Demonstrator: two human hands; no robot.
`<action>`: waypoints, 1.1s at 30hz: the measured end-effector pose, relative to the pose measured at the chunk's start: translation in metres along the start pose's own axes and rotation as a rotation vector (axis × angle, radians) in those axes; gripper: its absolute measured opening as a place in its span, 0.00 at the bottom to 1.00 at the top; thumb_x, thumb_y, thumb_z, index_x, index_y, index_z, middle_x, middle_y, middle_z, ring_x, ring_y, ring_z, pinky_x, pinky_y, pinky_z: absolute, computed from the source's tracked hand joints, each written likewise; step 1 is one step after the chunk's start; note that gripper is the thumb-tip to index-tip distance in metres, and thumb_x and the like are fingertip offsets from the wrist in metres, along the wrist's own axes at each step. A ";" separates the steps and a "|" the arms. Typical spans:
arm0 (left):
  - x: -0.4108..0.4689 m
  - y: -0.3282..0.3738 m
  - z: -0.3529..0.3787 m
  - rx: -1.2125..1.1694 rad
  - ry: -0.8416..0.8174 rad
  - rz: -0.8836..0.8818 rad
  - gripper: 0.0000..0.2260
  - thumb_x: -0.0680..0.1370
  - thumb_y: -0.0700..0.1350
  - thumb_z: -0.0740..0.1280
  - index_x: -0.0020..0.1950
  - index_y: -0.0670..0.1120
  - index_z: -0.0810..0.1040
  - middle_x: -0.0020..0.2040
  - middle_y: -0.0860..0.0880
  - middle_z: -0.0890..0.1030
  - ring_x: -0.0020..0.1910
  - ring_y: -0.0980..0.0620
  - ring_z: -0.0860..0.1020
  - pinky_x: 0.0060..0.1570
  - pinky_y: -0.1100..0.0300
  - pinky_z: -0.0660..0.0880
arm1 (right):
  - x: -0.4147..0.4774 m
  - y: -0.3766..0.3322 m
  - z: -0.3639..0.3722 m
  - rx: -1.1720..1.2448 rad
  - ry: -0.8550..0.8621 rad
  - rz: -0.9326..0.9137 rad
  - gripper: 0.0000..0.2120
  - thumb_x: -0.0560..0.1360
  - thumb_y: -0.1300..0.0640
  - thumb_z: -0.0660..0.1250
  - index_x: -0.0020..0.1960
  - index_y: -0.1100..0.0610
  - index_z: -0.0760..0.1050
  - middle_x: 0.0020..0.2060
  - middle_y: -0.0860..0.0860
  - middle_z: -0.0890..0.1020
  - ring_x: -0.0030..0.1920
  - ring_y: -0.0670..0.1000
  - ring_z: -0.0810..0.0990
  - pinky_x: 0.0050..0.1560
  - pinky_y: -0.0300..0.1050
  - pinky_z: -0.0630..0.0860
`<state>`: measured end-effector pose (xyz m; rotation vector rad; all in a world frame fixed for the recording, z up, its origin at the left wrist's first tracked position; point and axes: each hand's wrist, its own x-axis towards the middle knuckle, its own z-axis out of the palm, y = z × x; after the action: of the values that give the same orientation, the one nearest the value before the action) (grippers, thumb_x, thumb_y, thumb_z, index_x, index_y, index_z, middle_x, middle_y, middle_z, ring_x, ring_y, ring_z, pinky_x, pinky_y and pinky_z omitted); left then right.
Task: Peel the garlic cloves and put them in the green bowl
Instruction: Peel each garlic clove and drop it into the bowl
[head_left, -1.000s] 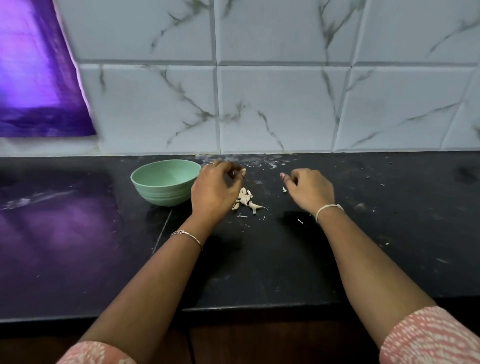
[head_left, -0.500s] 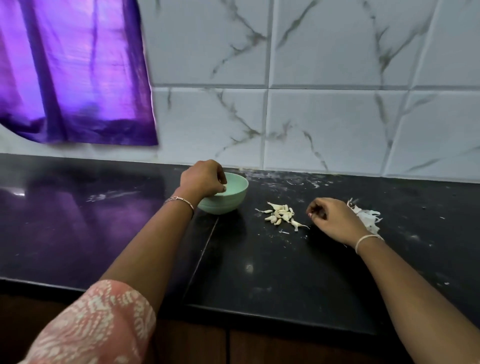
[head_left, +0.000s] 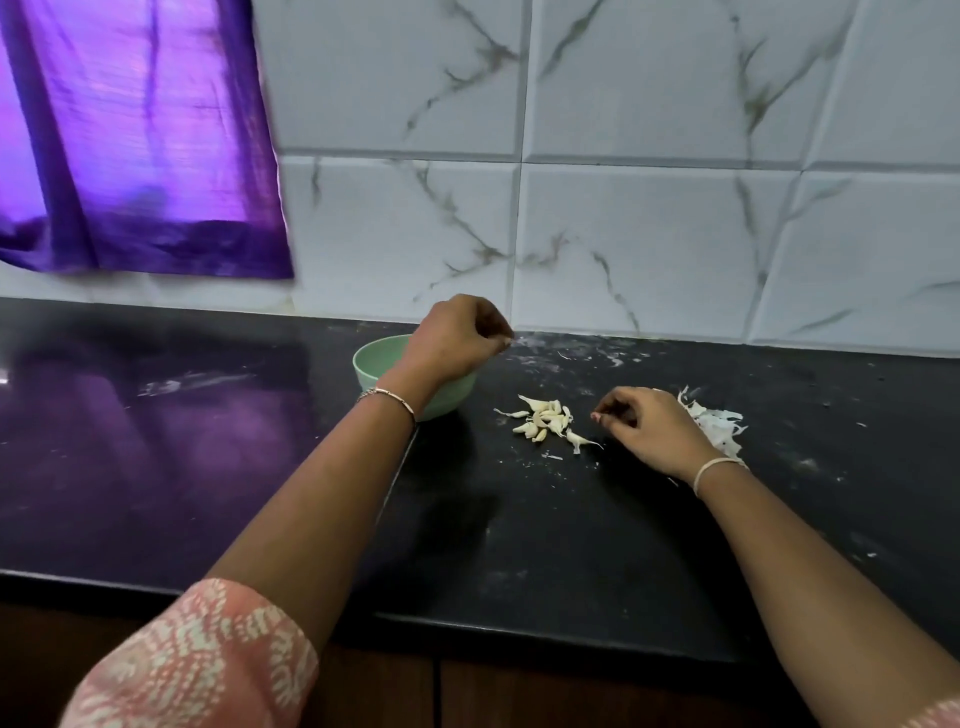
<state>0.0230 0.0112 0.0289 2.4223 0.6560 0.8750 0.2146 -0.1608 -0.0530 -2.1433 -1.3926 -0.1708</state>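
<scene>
The green bowl (head_left: 375, 364) stands on the black counter near the wall, and its inside is hidden. My left hand (head_left: 451, 338) hovers over the bowl's right side with its fingers curled in; nothing shows in them. A small heap of garlic cloves (head_left: 545, 422) lies on the counter to the right of the bowl. Just right of the heap, my right hand (head_left: 649, 428) rests on the counter, fingers curled, with nothing visible in it.
A pile of white garlic skins (head_left: 719, 423) lies behind my right hand. Small skin scraps dot the black counter (head_left: 519, 545). A purple curtain (head_left: 140, 140) hangs at the left over the marbled tile wall. The counter's front edge (head_left: 467, 623) runs below my forearms.
My left hand went from the clove heap to the bowl, dipped in, and now lifts out toward the right. My right hand stayed low beside the cloves. The camera view shifted.
</scene>
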 end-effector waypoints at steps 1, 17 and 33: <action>-0.001 0.006 0.008 -0.009 -0.020 0.017 0.03 0.75 0.42 0.71 0.47 0.48 0.84 0.42 0.51 0.83 0.36 0.58 0.77 0.43 0.64 0.73 | 0.000 -0.001 -0.001 -0.007 -0.010 0.007 0.06 0.76 0.49 0.69 0.44 0.51 0.79 0.40 0.47 0.81 0.42 0.48 0.78 0.45 0.46 0.75; -0.021 -0.012 0.076 0.179 -0.264 -0.015 0.10 0.75 0.37 0.65 0.52 0.49 0.79 0.52 0.49 0.83 0.53 0.49 0.79 0.55 0.53 0.76 | -0.001 -0.016 0.003 0.075 -0.159 -0.012 0.03 0.72 0.54 0.74 0.44 0.48 0.81 0.43 0.47 0.80 0.42 0.45 0.79 0.45 0.42 0.76; -0.030 -0.003 0.080 -0.005 -0.149 0.127 0.02 0.75 0.50 0.71 0.45 0.58 0.79 0.43 0.59 0.81 0.43 0.56 0.80 0.48 0.53 0.78 | -0.008 -0.027 -0.005 0.787 -0.169 0.196 0.07 0.78 0.56 0.66 0.49 0.60 0.79 0.38 0.53 0.84 0.33 0.43 0.76 0.33 0.34 0.72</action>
<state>0.0562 -0.0259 -0.0406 2.5170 0.4490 0.7347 0.1881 -0.1614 -0.0414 -1.6208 -1.0700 0.5579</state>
